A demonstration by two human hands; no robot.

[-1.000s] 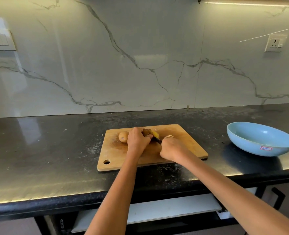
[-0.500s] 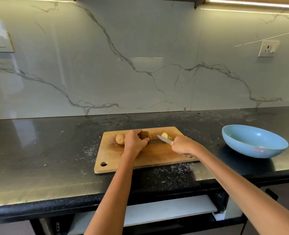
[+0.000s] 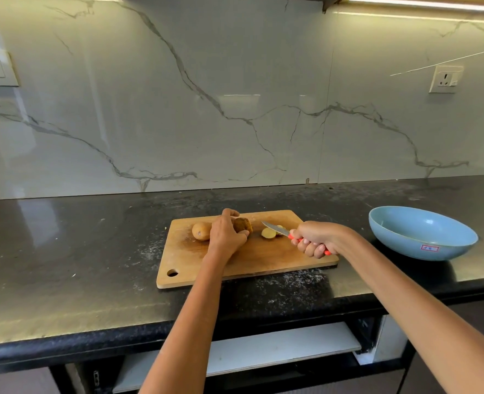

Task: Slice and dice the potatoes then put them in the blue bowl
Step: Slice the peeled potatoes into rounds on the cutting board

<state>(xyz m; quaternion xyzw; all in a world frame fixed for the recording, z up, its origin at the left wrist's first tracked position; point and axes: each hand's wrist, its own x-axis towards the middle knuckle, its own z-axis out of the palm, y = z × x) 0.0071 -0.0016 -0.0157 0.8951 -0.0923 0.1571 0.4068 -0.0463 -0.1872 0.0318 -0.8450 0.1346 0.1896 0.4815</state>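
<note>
Wooden cutting board [image 3: 263, 260] on the tabletop [image 3: 64, 251] carries a whole potato [image 3: 201, 231] just left of the left hand [image 3: 226, 236], whose curled grip steadies a part-cut potato [image 3: 243, 224]; right of it lie slices [image 3: 268, 233], the knife [image 3: 276, 229] gripped by the right hand [image 3: 314, 238], and the blue bowl [image 3: 422, 237], with dicing undone.

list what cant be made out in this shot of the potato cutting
- Head view: most of the potato being cut, behind the left hand.
- Knife handle, mostly inside the right hand.
- Cut pieces: count unclear, too small, blade across them.
- Blue bowl: near inside hidden by its rim; sticker unreadable.
</note>
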